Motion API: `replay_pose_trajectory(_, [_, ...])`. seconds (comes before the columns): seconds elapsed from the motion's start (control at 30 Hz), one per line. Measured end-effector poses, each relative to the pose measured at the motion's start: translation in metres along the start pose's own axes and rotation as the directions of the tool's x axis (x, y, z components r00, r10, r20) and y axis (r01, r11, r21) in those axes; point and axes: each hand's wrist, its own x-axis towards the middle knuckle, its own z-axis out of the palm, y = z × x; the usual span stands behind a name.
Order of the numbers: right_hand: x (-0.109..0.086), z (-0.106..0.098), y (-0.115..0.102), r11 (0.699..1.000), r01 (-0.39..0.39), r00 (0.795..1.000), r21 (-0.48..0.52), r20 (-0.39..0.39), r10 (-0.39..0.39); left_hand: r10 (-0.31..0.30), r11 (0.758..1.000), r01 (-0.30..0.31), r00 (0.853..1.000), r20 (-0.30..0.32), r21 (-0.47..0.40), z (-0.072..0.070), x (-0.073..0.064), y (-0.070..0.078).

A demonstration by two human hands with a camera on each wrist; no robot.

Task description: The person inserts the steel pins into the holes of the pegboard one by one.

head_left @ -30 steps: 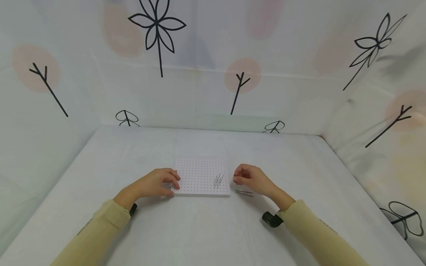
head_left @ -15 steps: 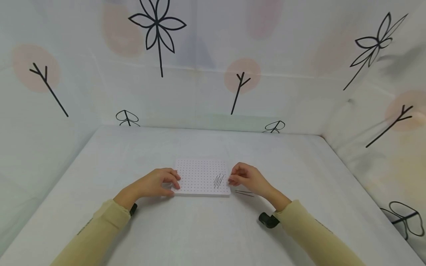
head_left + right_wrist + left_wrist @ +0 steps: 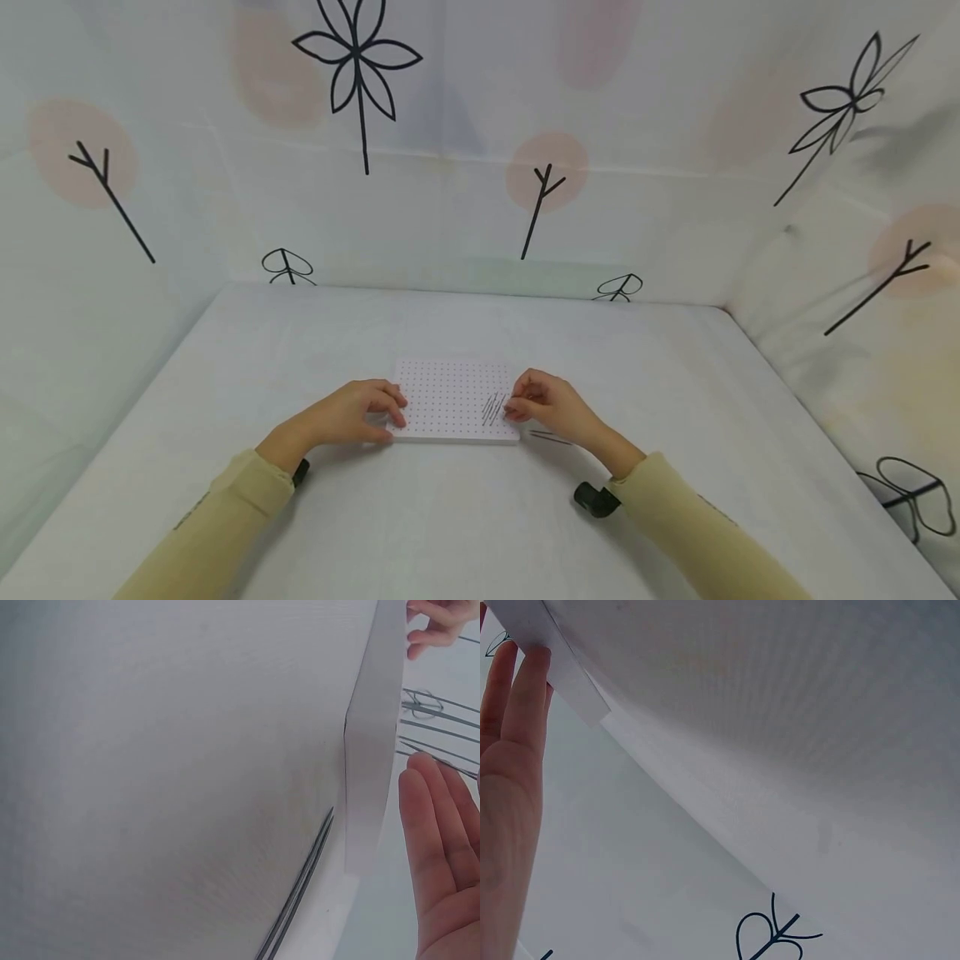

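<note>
A white pegboard [image 3: 450, 400] with rows of small holes lies on the table. Several thin dark needles [image 3: 491, 410] stand tilted in its right part. My left hand [image 3: 348, 414] holds the board's left edge, fingertips over the top and thumb by the front corner. My right hand [image 3: 551, 407] is over the board's right edge, close to the standing needles. Between its fingertips it pinches another needle [image 3: 442, 760], whose pointed end is near the board's face in the right wrist view. Two loose needles [image 3: 551, 437] lie on the table under the right hand.
A white cloth covers the table [image 3: 420, 525]. Pale cloth walls [image 3: 450, 208] with printed plants rise behind it and along both sides. A dark wrist camera [image 3: 596, 500] sits under the right sleeve.
My right hand has moved left from beside the board to over its right edge, carrying the needle. The left hand and the board have stayed in place.
</note>
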Motion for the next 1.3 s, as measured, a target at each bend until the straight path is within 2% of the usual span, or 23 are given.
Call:
replay_pose_trajectory(0.27, [0.002, 0.003, 0.0, 1.0, 0.026, 1.0, 0.002, -0.003, -0.026, -0.007, 1.0, 0.007, 1.0, 0.003, -0.004, 0.0, -0.001, 0.0])
replay_pose_trajectory(0.53, [0.005, 0.007, 0.0, 1.0, 0.002, 1.0, 0.004, -0.014, -0.002, -0.005, 1.0, 0.005, 1.0, -0.003, 0.003, 0.0, -0.001, -0.001])
replay_pose_trajectory(0.63, [0.003, 0.008, -0.01, 1.0, -0.008, 1.0, -0.004, -0.015, 0.008, -0.005, 1.0, 0.005, 1.0, -0.001, 0.004, 0.0, -0.001, -0.001])
replay_pose_trajectory(0.73, [0.004, 0.009, -0.01, 1.0, -0.015, 1.0, -0.001, -0.019, 0.015, -0.004, 1.0, 0.004, 1.0, 0.001, 0.002, 0.0, -0.001, -0.002])
replay_pose_trajectory(0.87, [0.005, 0.008, 0.0, 1.0, -0.019, 1.0, 0.002, -0.019, 0.019, -0.01, 1.0, 0.01, 1.0, 0.004, -0.003, 0.0, -0.001, -0.002])
replay_pose_trajectory(1.3, [0.004, 0.007, 0.0, 0.999, -0.031, 0.999, -0.013, -0.024, 0.031, -0.001, 1.0, 0.001, 1.0, 0.0, -0.003, 0.0, 0.0, -0.002])
